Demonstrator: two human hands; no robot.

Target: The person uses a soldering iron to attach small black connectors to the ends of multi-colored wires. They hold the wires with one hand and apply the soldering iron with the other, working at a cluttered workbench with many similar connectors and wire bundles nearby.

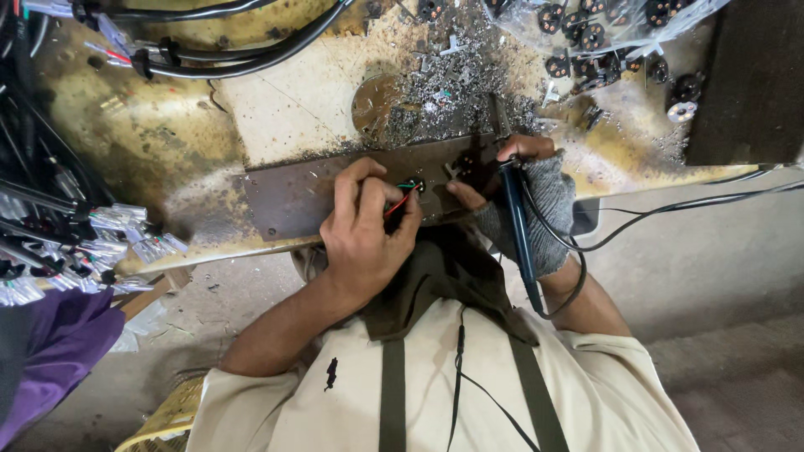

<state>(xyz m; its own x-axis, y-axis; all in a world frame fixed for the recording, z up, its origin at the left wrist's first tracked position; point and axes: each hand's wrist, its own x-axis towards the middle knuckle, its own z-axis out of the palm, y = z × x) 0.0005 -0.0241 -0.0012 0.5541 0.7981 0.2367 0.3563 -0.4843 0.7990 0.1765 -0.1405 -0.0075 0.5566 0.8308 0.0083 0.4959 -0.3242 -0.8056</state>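
Carefully, near frame centre, the left hand (362, 230) pinches red and green wires (400, 197) steady at the connector (416, 185) while the gloved right hand (536, 209), gripping the soldering iron (517, 226), brings its tip in lightly.

metal plate (293, 197) on workbench (167, 142)

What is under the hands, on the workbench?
A dark metal plate lies on the workbench under the left hand and gloved right hand. The hands hide its middle.
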